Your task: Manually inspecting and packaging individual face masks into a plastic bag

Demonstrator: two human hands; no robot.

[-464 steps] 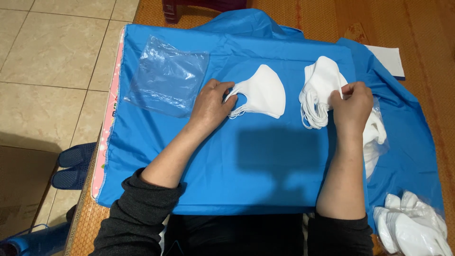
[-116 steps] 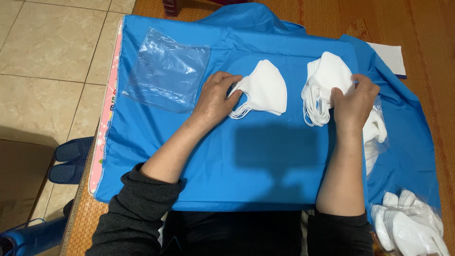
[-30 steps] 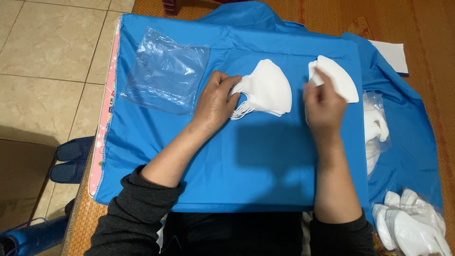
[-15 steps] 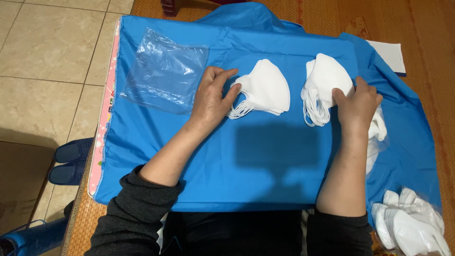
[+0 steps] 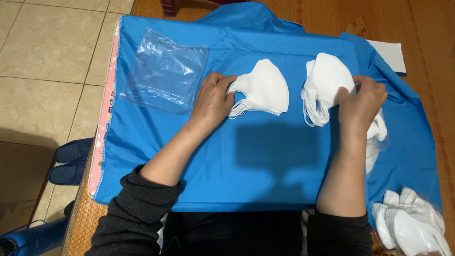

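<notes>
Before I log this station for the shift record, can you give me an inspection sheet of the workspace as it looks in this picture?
Surface: smooth blue cloth spread over a woven mat table, pink patterned edge at the left.
Job's things: small stack of white folded face masks under the left hand; second white mask stack with loose ear loops, held at its edge by the right hand.
Clutter: empty clear plastic bag at the left; more white masks in clear wrap at the lower right; white paper sheet at the far right.
Fingers: left ones pressed on the ear loops; right ones pinching a mask.
Cables: nothing seen.
Surroundings: beige tiled floor, dark blue slippers.
</notes>
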